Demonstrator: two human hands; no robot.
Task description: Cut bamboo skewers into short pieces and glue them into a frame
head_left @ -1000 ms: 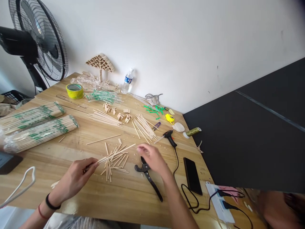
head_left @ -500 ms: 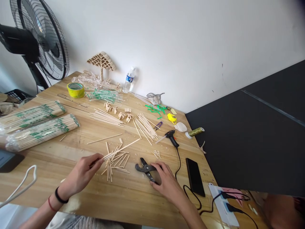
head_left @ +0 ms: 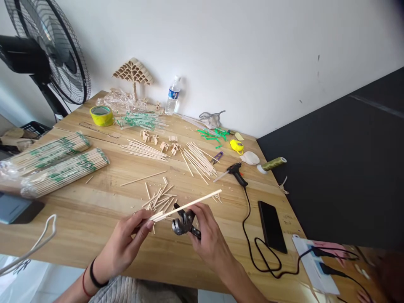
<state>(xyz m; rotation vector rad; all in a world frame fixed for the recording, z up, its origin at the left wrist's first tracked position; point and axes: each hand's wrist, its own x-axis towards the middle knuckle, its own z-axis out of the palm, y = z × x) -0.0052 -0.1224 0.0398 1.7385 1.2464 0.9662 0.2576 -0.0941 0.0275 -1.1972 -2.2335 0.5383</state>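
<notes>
My left hand (head_left: pixel 131 235) pinches a few thin wooden sticks (head_left: pixel 192 203) between thumb and fingers; one is long and points up to the right, while the others are short. My right hand (head_left: pixel 206 235) is wrapped round the handles of a black hand cutter (head_left: pixel 182 224), its rounded jaws turned toward the left hand. The long stick passes just above the cutter; whether they touch I cannot tell. Behind both hands lies a loose pile of short cut sticks (head_left: pixel 159 198), partly hidden by the left hand and the cutter.
Long sticks lie in two bunches (head_left: pixel 145 150) (head_left: pixel 200 160) farther back. Wrapped stick packs (head_left: pixel 66 170) are at left. A glue gun (head_left: pixel 236 172), its cord and a phone (head_left: pixel 272 226) are at right. A stick-built tree (head_left: pixel 134 75) and bottle (head_left: pixel 172 97) stand by the wall.
My right hand has picked the cutter up off the table and brought it close to the sticks. My left hand has moved right and nearer to me, still holding the sticks.
</notes>
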